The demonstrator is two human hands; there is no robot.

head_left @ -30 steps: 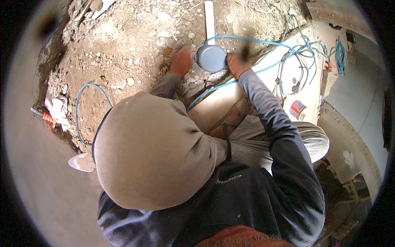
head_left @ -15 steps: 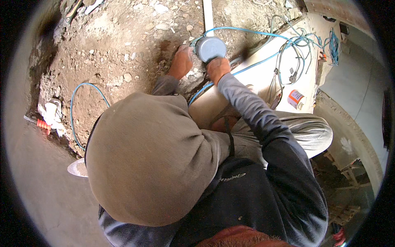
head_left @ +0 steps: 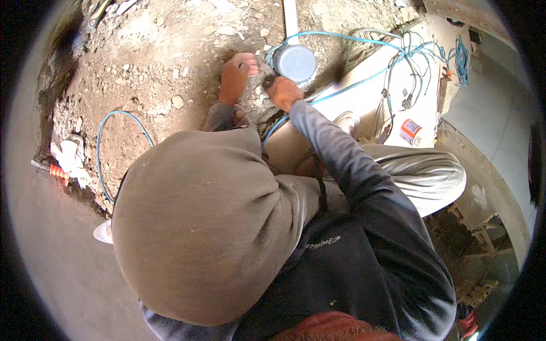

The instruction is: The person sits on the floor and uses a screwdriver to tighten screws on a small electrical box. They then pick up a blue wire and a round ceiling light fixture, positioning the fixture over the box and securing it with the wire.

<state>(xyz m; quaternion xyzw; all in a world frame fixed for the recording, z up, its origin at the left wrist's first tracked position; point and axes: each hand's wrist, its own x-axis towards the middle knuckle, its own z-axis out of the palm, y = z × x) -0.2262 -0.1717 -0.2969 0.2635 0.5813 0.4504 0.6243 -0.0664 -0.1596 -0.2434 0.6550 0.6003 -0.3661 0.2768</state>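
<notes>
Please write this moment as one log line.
left hand: left of grey round piece; right hand: near its lower edge, grip unclear; blue cable: passing it

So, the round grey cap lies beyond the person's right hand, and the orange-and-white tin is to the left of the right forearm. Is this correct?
Not quite: the orange-and-white tin is to the right of the right forearm, as the head view shows. The round grey cap does lie beyond the right hand.

1 orange-labelled can [head_left: 410, 132] — right | orange-handled tool [head_left: 58, 173] — left, beside white wad [head_left: 69, 152]
</notes>
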